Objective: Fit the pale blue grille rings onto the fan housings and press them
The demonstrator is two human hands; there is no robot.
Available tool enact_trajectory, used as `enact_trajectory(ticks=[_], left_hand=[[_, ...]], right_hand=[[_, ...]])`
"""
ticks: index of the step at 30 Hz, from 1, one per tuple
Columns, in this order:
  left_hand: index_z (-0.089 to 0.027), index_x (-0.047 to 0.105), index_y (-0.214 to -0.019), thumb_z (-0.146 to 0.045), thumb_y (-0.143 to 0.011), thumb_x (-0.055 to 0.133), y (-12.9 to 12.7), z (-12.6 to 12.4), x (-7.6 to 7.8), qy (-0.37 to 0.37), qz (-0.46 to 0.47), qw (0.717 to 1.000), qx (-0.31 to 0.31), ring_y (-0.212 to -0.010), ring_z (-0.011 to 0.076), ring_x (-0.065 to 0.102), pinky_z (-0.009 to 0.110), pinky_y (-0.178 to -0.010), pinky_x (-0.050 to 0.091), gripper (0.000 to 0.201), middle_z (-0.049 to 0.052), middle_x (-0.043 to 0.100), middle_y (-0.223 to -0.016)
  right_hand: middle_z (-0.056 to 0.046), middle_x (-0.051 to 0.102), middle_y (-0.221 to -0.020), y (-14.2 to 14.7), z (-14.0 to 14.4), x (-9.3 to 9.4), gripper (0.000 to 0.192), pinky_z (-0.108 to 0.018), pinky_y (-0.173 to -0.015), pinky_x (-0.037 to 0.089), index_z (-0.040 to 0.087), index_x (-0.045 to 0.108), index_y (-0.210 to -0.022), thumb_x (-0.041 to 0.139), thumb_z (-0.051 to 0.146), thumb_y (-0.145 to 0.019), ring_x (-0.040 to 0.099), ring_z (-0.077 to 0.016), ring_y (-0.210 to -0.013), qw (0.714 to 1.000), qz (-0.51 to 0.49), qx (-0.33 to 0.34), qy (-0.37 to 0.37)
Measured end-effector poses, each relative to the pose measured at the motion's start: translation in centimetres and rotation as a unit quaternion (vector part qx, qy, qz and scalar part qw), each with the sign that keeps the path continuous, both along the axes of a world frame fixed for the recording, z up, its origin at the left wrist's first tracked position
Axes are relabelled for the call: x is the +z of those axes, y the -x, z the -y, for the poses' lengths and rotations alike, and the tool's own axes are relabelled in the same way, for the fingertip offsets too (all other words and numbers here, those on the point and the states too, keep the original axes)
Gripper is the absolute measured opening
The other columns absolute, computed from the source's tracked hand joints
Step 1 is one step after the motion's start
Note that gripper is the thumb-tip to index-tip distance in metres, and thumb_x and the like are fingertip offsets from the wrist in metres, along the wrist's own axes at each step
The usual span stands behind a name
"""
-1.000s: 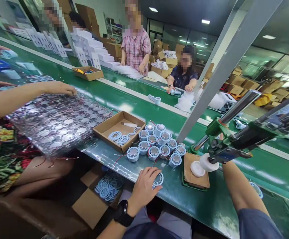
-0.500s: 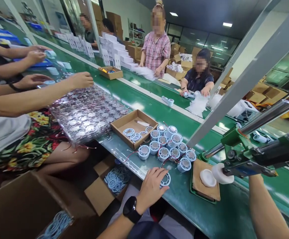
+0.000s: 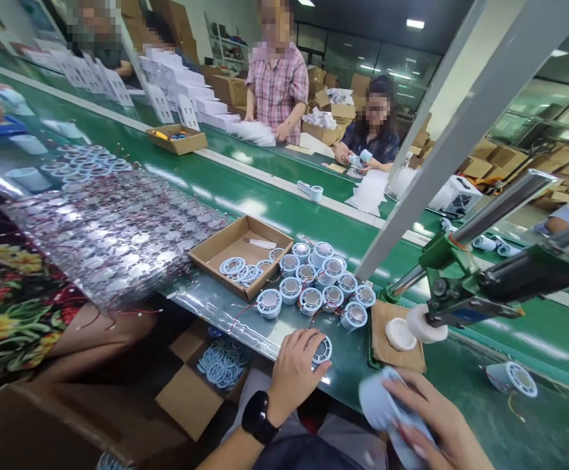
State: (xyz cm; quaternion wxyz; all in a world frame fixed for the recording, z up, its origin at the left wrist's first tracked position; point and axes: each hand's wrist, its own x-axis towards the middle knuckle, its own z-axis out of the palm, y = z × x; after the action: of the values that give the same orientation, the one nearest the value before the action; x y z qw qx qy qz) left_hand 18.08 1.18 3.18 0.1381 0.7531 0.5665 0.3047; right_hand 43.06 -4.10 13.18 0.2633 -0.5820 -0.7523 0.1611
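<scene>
My left hand (image 3: 298, 369) rests on the near edge of the bench. Its thumb and fingers curl round a light-blue round housing (image 3: 322, 350) with a slotted rim. In the lower right, my right hand (image 3: 434, 414) grips a light-blue plastic cup-shaped part (image 3: 377, 398), smeared by motion; its lower end is unclear. Several light-blue round housings (image 3: 311, 300) with grey metal centres and red wires stand grouped beyond my left hand. Between the hands and the frame post is a hand press (image 3: 461, 294), its white pad (image 3: 426, 323) beside a white round seat (image 3: 400, 334).
A cardboard tray (image 3: 201, 251) holds light-blue rings. Bubble-wrapped parts (image 3: 118, 228) lie at left. One wired housing (image 3: 514, 380) lies right of the press. A slanted metal post (image 3: 412, 189) crosses the view. An open box of rings (image 3: 189, 401) stands below the bench. Co-workers sit around the belt.
My right hand, hidden behind the press before, has come down toward me with the light-blue cup-shaped part. My left hand stays on its housing. The view has swung rightward.
</scene>
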Motion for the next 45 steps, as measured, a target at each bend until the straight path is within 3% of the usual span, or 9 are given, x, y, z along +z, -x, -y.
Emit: enact_trajectory(ticks=[3, 9, 19, 24, 29, 33, 36, 41, 45], left_hand=[[-0.018, 0.065, -0.119, -0.019, -0.082, 0.074, 0.2, 0.2, -0.3, -0.011, -0.001, 1.0, -0.009, -0.112, 0.034, 0.062, 0.054, -0.095, 0.051, 0.038, 0.013, 0.071, -0.122], [-0.019, 0.066, -0.118, -0.015, -0.081, 0.072, 0.6, 0.5, -0.5, -0.039, 0.01, 0.999, -0.007, -0.111, 0.033, 0.065, 0.053, -0.095, 0.054, 0.038, 0.012, 0.072, -0.121], [-0.017, 0.066, -0.119, -0.015, -0.076, 0.08, 0.7, 0.5, -0.3, -0.032, 0.026, 0.999, -0.019, -0.111, 0.0338, 0.064, 0.055, -0.096, 0.054, 0.045, 0.013, 0.071, -0.121], [-0.018, 0.065, -0.12, -0.014, -0.08, 0.075, 0.8, 0.6, -0.7, -0.035, 0.024, 0.999, -0.023, -0.111, 0.0324, 0.064, 0.053, -0.096, 0.054, 0.041, 0.012, 0.071, -0.122], [-0.018, 0.062, -0.127, -0.012, -0.078, 0.073, 0.5, 1.0, -1.2, -0.053, 0.026, 0.998, 0.002, -0.115, 0.0357, 0.062, 0.057, -0.096, 0.053, 0.05, 0.013, 0.069, -0.126], [-0.017, 0.063, -0.123, -0.015, -0.082, 0.069, 0.5, 1.0, -1.6, -0.064, 0.034, 0.997, 0.02, -0.113, 0.0366, 0.064, 0.058, -0.094, 0.054, 0.042, 0.014, 0.07, -0.12], [-0.017, 0.061, -0.124, -0.016, -0.085, 0.067, 1.0, 1.1, -1.2, -0.066, 0.041, 0.997, 0.013, -0.111, 0.0336, 0.067, 0.053, -0.094, 0.057, 0.04, 0.014, 0.071, -0.118], [-0.017, 0.048, -0.137, -0.018, -0.089, 0.063, 2.8, 2.0, 1.6, -0.08, 0.081, 0.993, 0.02, -0.118, 0.0285, 0.066, 0.044, -0.098, 0.058, 0.05, 0.015, 0.068, -0.127], [-0.017, 0.043, -0.142, -0.022, -0.092, 0.06, 4.0, 2.8, 4.1, -0.124, 0.1, 0.987, 0.027, -0.119, 0.0275, 0.067, 0.041, -0.098, 0.058, 0.053, 0.015, 0.069, -0.126]], right_hand=[[-0.009, 0.067, -0.125, 4.8, -5.6, 0.8, 0.042, -0.039, -0.085, 0.059, 0.036, 0.065, -0.134, 0.047, 0.035, -0.096, 0.068, -0.0282, -0.107, 0.994, 0.072, 0.018, -0.074], [-0.013, 0.067, -0.112, 6.8, -16.3, 0.2, 0.043, -0.044, -0.084, 0.054, 0.032, 0.068, -0.131, 0.055, 0.019, -0.092, 0.062, -0.0311, -0.099, 0.98, 0.146, -0.033, -0.132], [-0.008, 0.068, -0.107, 6.2, -19.7, -1.8, 0.045, -0.037, -0.085, 0.05, 0.032, 0.067, -0.13, 0.063, 0.018, -0.087, 0.062, -0.0275, -0.097, 0.982, 0.138, 0.0, -0.129], [-0.01, 0.066, -0.119, 6.0, -19.3, -2.0, 0.053, -0.045, -0.097, 0.049, 0.026, 0.055, -0.142, 0.062, 0.029, -0.09, 0.06, -0.0292, -0.11, 0.984, 0.069, -0.02, -0.166], [-0.018, 0.051, -0.14, 5.9, -16.4, -3.8, 0.063, -0.056, -0.109, 0.04, 0.018, 0.032, -0.154, 0.049, 0.041, -0.097, 0.047, -0.0331, -0.131, 0.967, -0.009, -0.118, -0.226], [-0.02, 0.053, -0.136, 6.7, -15.3, -5.9, 0.064, -0.055, -0.106, 0.043, 0.017, 0.033, -0.152, 0.051, 0.042, -0.096, 0.051, -0.0336, -0.126, 0.959, -0.034, -0.162, -0.228], [-0.019, 0.056, -0.132, 7.2, -15.1, -6.2, 0.059, -0.052, -0.104, 0.046, 0.017, 0.035, -0.15, 0.05, 0.037, -0.097, 0.055, -0.0311, -0.121, 0.957, -0.052, -0.172, -0.229], [-0.018, 0.058, -0.132, 7.2, -11.4, -5.0, 0.056, -0.054, -0.107, 0.046, 0.018, 0.041, -0.145, 0.057, 0.032, -0.094, 0.055, -0.0322, -0.126, 0.954, -0.079, -0.137, -0.253], [-0.014, 0.063, -0.13, 6.3, -6.3, -5.5, 0.054, -0.047, -0.102, 0.054, 0.022, 0.046, -0.141, 0.059, 0.022, -0.088, 0.062, -0.0295, -0.122, 0.976, -0.074, -0.002, -0.206]])
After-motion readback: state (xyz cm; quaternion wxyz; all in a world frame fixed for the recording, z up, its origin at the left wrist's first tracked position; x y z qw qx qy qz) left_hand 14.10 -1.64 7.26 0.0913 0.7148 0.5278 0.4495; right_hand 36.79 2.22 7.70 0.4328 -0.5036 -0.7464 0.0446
